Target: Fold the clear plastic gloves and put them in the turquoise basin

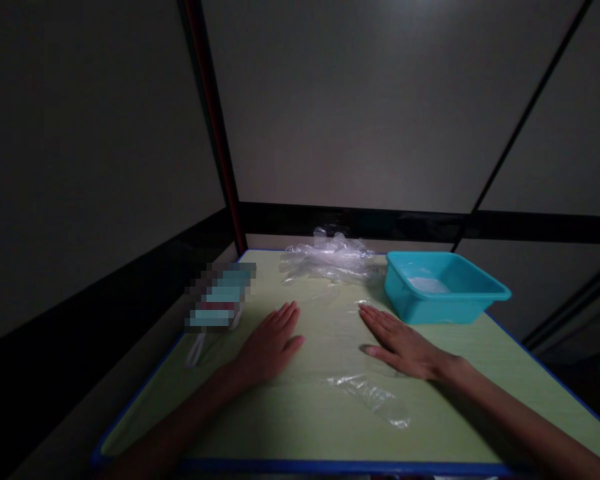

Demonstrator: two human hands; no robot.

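My left hand [271, 343] lies flat, palm down, on a pale green table [260, 427], fingers together and pointing away from me. My right hand [399, 343] also rests flat on the table, fingers pointing up and to the left. Neither hand holds anything. Between and under the hands lies thin clear plastic film [330, 320], and a crumpled clear plastic piece [375, 397] sits just below my right hand. A heap of clear plastic gloves or bags [330, 260] lies at the table's far edge.
A turquoise plastic tub [475, 297] stands at the far right with something white inside. A blurred teal and red item [223, 300] lies at the left edge, a white strap below it. The table has a blue rim [330, 465]. Dark grey walls surround the table.
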